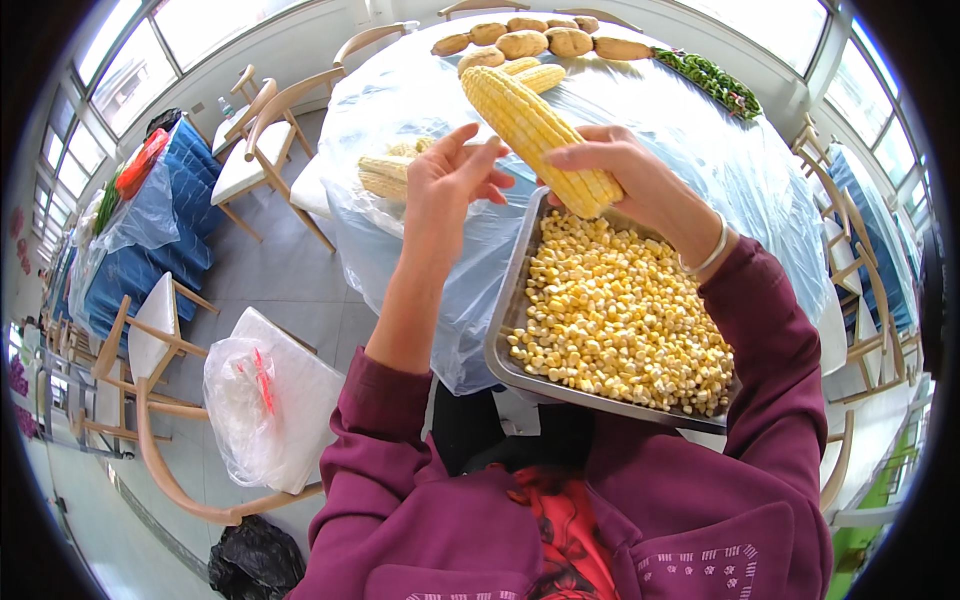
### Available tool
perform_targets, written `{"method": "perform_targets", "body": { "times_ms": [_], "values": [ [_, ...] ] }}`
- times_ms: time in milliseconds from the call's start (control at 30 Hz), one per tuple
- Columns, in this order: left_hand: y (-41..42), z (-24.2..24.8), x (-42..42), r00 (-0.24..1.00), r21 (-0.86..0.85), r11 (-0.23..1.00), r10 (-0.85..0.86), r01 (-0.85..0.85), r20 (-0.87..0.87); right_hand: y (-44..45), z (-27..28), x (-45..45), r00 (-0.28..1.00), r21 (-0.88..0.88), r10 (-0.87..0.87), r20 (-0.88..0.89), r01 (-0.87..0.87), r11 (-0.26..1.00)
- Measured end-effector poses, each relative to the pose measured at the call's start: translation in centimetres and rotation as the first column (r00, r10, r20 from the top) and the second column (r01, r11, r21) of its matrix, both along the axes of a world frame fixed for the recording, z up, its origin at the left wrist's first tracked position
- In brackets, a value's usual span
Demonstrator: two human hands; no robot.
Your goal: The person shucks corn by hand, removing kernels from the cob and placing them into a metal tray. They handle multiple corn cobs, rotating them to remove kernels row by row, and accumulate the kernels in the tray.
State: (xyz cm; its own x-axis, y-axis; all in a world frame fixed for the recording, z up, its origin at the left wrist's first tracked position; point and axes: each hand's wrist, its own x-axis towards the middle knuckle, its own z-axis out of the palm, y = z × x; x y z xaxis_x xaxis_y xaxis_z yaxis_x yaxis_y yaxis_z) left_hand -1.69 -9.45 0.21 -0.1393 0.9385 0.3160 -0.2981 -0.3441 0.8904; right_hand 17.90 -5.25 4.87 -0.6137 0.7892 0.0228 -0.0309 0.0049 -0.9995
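My right hand grips the lower part of a husked ear of corn, its yellow kernel rows tilted up and to the left. Just left of the cob is my left hand, fingers spread and holding nothing. Below the ear a metal tray overhangs the near table edge, filled with loose corn kernels. Beyond my left wrist, stripped cobs lie on clear plastic. Two more husked ears rest farther back, partly hidden behind the held one.
Lotus roots lie at the back of the round, plastic-covered table, near a tray of chopped greens. At left, a chair bears a plastic bag. A black bag sits on the floor.
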Motion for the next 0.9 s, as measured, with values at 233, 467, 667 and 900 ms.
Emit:
{"method": "perform_targets", "body": {
  "times_ms": [233,467,667,900],
  "values": [
    [-2.0,0.2,4.3,0.969,-0.051,0.968,-0.243,0.245,0.038,-3.5,-1.3,7.3,0.989,0.124,0.032,0.141,-0.05,0.991],
    [-4.8,1.2,8.7,0.99,-0.069,0.988,-0.139,0.14,0.017,-5.0,-2.3,12.9,0.989,-0.025,-0.035,-0.143,0.032,0.999],
    [-6.1,0.0,11.2,0.989,-0.057,0.988,-0.143,0.14,-0.048,-6.1,-4.3,15.5,0.939,-0.245,-0.221,-0.265,0.157,0.957],
    [-6.8,0.2,14.0,0.952,0.022,0.999,-0.037,0.046,-0.305,-4.9,-6.7,18.1,0.888,-0.354,-0.272,-0.372,0.135,0.925]
  ]
}}
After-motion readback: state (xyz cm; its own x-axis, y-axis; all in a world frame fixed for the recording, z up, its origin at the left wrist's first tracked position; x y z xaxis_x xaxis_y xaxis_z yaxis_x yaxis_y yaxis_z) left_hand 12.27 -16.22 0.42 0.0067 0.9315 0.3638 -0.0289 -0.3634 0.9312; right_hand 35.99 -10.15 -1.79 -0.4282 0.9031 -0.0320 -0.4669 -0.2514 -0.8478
